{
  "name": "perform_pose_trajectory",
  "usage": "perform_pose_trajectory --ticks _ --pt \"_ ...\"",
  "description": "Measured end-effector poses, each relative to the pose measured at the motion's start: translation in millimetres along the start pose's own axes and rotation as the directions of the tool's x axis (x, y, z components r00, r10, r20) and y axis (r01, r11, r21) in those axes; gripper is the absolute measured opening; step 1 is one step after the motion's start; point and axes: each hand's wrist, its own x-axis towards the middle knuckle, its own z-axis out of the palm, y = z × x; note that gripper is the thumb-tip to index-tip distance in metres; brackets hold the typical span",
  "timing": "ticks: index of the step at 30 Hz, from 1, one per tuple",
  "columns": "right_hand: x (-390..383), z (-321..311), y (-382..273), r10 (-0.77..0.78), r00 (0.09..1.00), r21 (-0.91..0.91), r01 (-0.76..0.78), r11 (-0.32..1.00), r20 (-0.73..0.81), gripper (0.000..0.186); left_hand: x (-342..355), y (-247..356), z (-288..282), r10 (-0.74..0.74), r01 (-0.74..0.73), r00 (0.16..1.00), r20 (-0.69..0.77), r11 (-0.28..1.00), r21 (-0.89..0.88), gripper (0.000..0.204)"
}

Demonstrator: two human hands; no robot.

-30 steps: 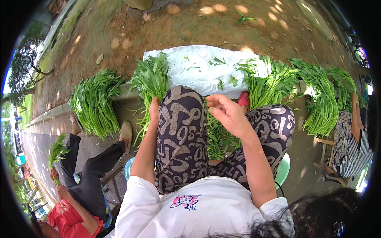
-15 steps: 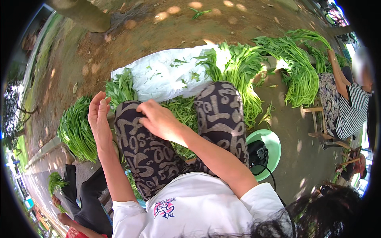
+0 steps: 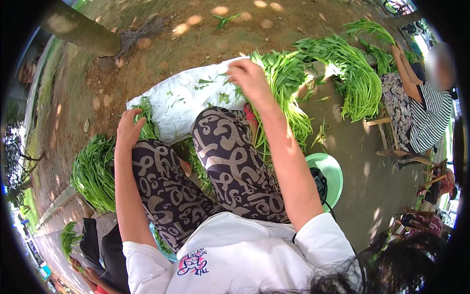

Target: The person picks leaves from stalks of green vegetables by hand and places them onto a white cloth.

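My left hand (image 3: 129, 128) is at the edge of a small pile of leafy greens (image 3: 148, 122), fingers stretched out and apart, nothing seen in them. Whether the fingertips touch the leaves I cannot tell. Over the far right part of a white sheet (image 3: 171, 110) reaches my right hand (image 3: 250, 81), its fingers smeared by motion. Close to its right lies a big bundle of long-stemmed greens (image 3: 284, 78). Loose leaves are scattered on the sheet. More greens (image 3: 195, 164) show between my knees, partly hidden by my legs.
A heap of greens (image 3: 93, 171) lies left of my knees. A pale green basin (image 3: 334, 183) with a black object (image 3: 319, 183) inside stands at my right. At far right a seated person (image 3: 431, 117) holds greens beside another pile (image 3: 362, 88). A tree trunk (image 3: 83, 32) rises far left.
My right hand has gone from above my left knee forward and right over the sheet. The left hand has turned toward the small pile. My knees have shifted left.
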Motion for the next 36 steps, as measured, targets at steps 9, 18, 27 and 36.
perform_pose_trajectory --ticks 9,18,27,36 --pt "-85 -76 243 0.189 0.749 -0.337 -0.489 0.805 -0.635 0.026 -8 4 -1 -0.043 0.056 0.996 0.073 0.980 -0.193 0.029" --pt "-72 -73 247 0.166 0.789 -0.491 -0.517 0.701 -0.592 0.058 -6 12 -6 -0.097 0.119 0.989 0.114 0.971 -0.209 0.029" --pt "-42 -68 250 0.311 0.725 -0.467 -0.652 0.597 -0.615 0.070 -7 7 -4 -0.128 0.159 0.983 0.133 0.952 -0.262 0.030" --pt "-33 -69 254 0.325 0.704 -0.552 -0.703 0.449 -0.631 0.052 -9 9 -7 -0.131 0.158 0.984 0.121 0.958 -0.239 0.028"
